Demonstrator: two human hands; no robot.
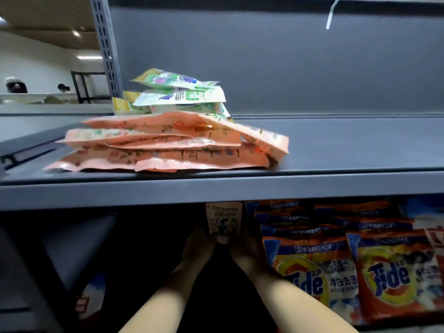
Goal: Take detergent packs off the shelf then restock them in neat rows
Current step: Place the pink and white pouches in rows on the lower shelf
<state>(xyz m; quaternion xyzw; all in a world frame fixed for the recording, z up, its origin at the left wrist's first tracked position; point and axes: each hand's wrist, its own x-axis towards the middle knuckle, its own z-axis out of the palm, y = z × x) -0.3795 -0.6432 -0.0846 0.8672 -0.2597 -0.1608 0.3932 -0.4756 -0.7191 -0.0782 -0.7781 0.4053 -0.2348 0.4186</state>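
Grey upper shelf (336,188) carries a loose heap of pink packs (156,145) topped by green-white packs (177,94). Beneath it, left hand (199,246) and right hand (242,246) together grasp a small white pack (224,218); orange Tide bags (348,272) crowd right.

We see a dark grey metal shelf (336,145) with a grey back panel (288,68) and a perforated upright (104,44). A white tag (331,13) hangs from above. Far left we see a white wall (36,66), ceiling lights (89,57), a black rack (83,86), two distant people.
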